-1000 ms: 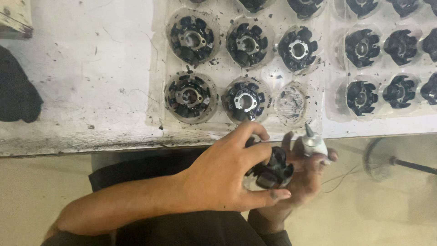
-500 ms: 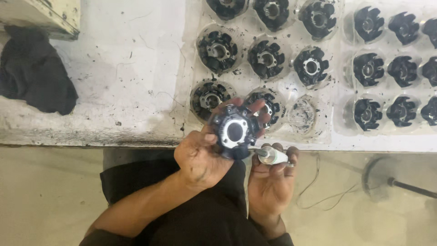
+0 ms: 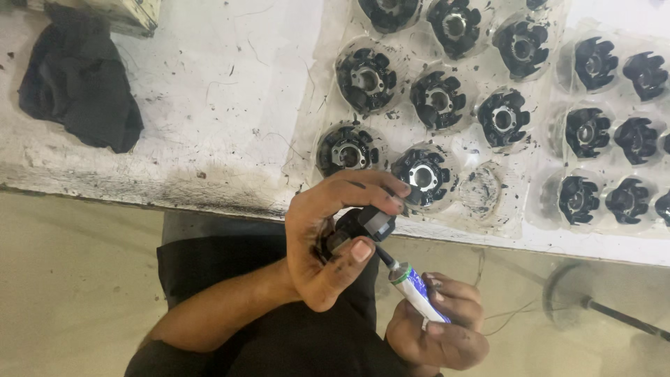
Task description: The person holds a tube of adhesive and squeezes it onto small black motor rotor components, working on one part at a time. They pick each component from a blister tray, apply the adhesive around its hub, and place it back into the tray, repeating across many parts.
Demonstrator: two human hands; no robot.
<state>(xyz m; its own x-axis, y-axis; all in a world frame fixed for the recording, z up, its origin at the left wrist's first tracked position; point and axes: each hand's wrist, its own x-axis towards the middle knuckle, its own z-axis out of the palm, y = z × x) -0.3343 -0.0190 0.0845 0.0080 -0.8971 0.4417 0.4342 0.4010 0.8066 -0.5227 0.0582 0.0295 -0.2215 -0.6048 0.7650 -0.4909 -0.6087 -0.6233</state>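
At the far left of the white workbench (image 3: 174, 105), near its back edge, a crumpled black cloth (image 3: 77, 84) lies on the scuffed surface, just in front of a pale box (image 3: 118, 14) at the back left corner. The middle of the bench is stained with black smears that thicken toward the front edge.

Just off that front edge, the left hand (image 3: 328, 244) is clamped on a black round part (image 3: 356, 227): the fingers curl over its top and the thumb presses on its lower side, so the part sits between thumb and fingers, mostly covered by them, with only its dark rim showing. It hangs clear of the bench, just in front of the tray's nearest row.

Below and to the right, the right hand (image 3: 436, 328) is closed around a small tube (image 3: 419, 293) with a white, blue and green body. The tube tilts up and to the left, and its dark nozzle touches the lower right side of the held part, right under the left thumb.

On the right half of the bench a clear plastic tray (image 3: 314, 126) holds rows of similar black parts (image 3: 436, 101), one to a round pocket. One pocket (image 3: 481, 190) near the front edge, just right of the held part, holds only black smudges.
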